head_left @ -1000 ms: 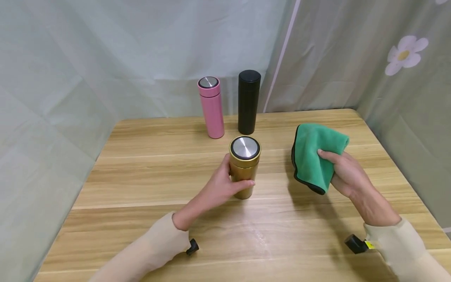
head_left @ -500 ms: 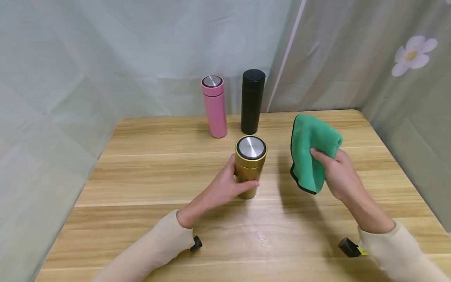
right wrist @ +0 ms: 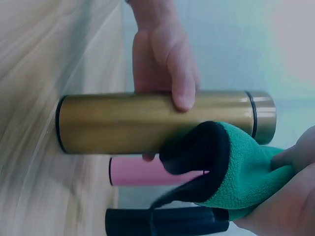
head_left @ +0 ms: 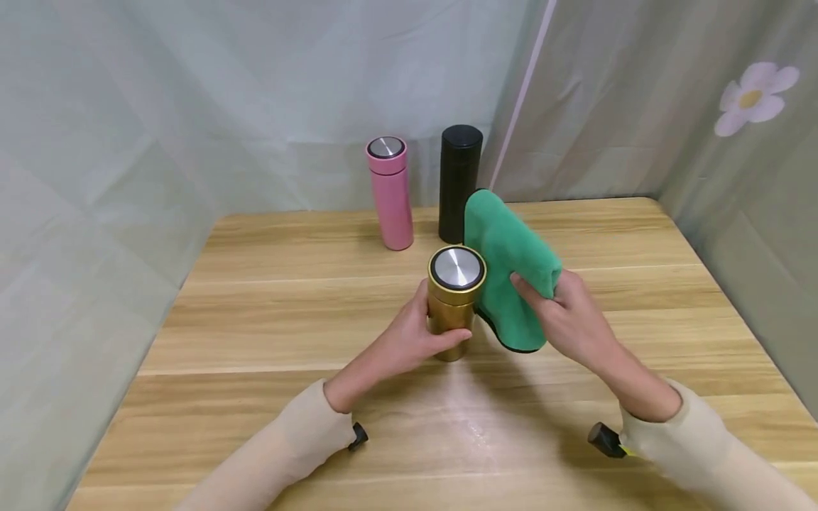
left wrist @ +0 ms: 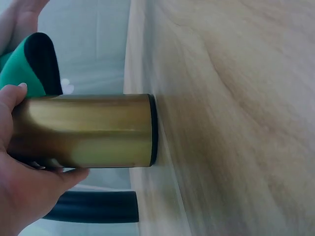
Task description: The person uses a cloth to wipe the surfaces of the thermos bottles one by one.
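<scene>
A gold vacuum flask (head_left: 451, 312) with a silver-topped lid stands upright near the middle of the table. My left hand (head_left: 409, 337) grips its body from the left, thumb across the near side. From the right, my right hand (head_left: 578, 323) holds a folded green cloth (head_left: 511, 245) with black edging. The cloth is right beside the flask and overlaps it in the right wrist view; whether they touch I cannot tell. In the left wrist view the flask's dark base rim (left wrist: 153, 130) is close to the tabletop, contact unclear.
Behind the gold flask stand a pink flask (head_left: 392, 202) and a black flask (head_left: 455, 177), the latter partly covered by the cloth. They are near the back edge of the wooden table (head_left: 255, 319). Pale curtains (head_left: 287, 106) hang around the table.
My right hand has brought the cloth leftward from the table's right side to the gold flask. The left hand keeps its grip on the flask. The view has shifted slightly.
</scene>
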`<state>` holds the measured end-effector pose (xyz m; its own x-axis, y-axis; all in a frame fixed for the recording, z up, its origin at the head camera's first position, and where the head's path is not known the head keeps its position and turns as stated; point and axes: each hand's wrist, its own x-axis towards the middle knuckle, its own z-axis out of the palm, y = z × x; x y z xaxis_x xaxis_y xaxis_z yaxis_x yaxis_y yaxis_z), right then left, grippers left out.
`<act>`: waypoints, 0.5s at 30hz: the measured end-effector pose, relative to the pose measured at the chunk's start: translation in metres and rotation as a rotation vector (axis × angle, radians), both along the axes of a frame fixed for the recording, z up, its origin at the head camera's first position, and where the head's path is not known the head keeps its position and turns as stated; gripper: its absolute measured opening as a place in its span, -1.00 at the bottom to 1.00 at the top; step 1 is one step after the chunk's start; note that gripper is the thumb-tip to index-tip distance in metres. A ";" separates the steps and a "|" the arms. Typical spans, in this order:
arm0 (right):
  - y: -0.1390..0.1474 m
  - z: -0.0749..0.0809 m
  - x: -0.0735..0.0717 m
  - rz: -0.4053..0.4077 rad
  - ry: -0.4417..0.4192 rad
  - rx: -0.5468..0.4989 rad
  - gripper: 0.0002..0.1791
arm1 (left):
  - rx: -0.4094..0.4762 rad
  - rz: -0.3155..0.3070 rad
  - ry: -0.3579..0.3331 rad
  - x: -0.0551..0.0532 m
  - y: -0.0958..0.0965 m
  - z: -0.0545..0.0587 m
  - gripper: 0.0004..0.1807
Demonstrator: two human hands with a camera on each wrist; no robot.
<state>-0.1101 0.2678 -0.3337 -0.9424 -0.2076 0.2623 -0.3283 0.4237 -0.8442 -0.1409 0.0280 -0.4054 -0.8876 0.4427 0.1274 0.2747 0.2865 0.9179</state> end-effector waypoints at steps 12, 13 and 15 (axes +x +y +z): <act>-0.008 0.007 0.023 0.152 0.386 0.113 -0.29 | 0.010 -0.015 -0.019 0.000 0.003 -0.002 -0.09; -0.009 0.008 0.025 0.164 0.420 0.143 -0.22 | 0.005 -0.020 -0.020 0.000 0.003 -0.002 -0.07; -0.011 0.008 0.029 0.178 0.480 0.201 -0.15 | -0.002 -0.039 -0.008 -0.001 0.002 -0.003 -0.05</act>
<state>-0.0812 0.2572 -0.3254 -0.6720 -0.4435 0.5931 -0.7383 0.4637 -0.4897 -0.1414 0.0298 -0.4080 -0.8708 0.4769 0.1196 0.2785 0.2779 0.9194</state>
